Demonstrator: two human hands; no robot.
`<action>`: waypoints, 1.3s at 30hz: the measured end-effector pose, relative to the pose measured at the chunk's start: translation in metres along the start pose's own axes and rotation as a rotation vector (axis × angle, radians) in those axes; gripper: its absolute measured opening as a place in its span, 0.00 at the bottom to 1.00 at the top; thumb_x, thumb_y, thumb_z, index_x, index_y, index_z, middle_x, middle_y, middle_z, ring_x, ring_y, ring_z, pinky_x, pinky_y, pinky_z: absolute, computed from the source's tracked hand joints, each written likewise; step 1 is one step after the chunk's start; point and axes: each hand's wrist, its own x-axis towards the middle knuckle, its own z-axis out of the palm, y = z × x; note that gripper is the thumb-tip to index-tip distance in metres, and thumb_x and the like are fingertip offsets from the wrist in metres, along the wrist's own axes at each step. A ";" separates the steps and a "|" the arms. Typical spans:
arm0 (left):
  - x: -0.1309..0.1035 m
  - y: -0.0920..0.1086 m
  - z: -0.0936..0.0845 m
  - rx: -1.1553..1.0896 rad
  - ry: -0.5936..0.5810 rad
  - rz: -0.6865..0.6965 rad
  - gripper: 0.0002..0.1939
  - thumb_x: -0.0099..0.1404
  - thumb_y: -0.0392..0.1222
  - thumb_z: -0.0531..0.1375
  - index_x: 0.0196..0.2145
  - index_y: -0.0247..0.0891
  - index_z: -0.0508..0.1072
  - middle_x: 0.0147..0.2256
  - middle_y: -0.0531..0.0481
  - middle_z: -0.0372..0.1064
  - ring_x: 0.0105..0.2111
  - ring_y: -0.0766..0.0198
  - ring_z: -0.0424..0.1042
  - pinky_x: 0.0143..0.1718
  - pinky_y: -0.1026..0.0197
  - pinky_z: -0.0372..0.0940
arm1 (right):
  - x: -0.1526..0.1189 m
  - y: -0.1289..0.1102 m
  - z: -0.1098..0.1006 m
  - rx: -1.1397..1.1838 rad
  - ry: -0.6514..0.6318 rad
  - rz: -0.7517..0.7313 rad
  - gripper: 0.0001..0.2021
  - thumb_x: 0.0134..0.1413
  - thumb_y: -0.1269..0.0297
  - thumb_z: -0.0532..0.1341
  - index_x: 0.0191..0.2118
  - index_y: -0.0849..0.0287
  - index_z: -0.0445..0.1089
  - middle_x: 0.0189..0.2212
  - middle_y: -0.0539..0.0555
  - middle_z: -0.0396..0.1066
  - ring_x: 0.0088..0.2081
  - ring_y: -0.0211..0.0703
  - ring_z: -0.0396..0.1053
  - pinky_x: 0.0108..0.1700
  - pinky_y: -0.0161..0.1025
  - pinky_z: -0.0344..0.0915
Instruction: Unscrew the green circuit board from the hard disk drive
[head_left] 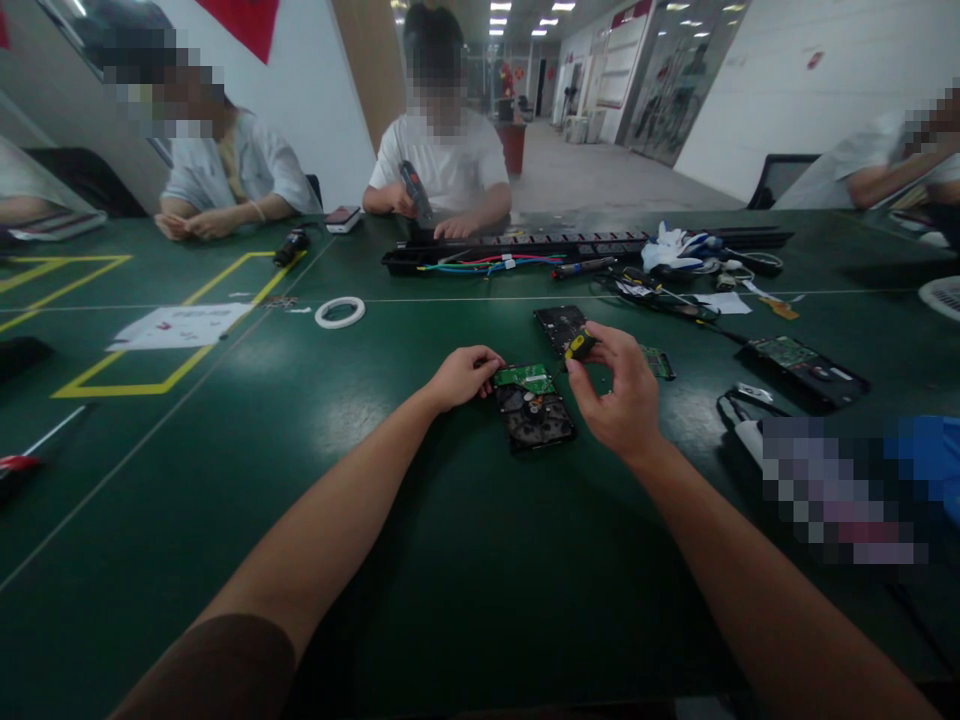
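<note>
A hard drive [536, 418] lies on the green table, its green circuit board [526, 378] at the far end. My left hand [466, 378] has its fingers bent together at the drive's far left corner, gripping its edge. In my right hand [621, 395] is a short yellow-and-black screwdriver [580, 347], pinched between thumb and fingers. Its tip points down to the right end of the circuit board; whether it touches a screw is too small to tell. Just behind lies a second dark drive [559, 328], and a loose green circuit board [658, 362] is partly hidden by my right hand.
Another drive [806, 370] and a blurred bundle with cables lie to the right. Behind, a long black rail [592, 245] carries coloured wires near white gloves [675, 250]. A white tape ring [340, 313] is left. Across the table, a person holds a power screwdriver [415, 190].
</note>
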 end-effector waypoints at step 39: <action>0.001 -0.002 0.001 0.019 0.000 -0.002 0.07 0.74 0.35 0.58 0.43 0.34 0.76 0.24 0.53 0.71 0.20 0.71 0.70 0.22 0.69 0.66 | 0.001 0.001 0.001 0.001 0.036 -0.035 0.29 0.62 0.69 0.63 0.66 0.48 0.60 0.57 0.59 0.68 0.52 0.52 0.74 0.47 0.50 0.81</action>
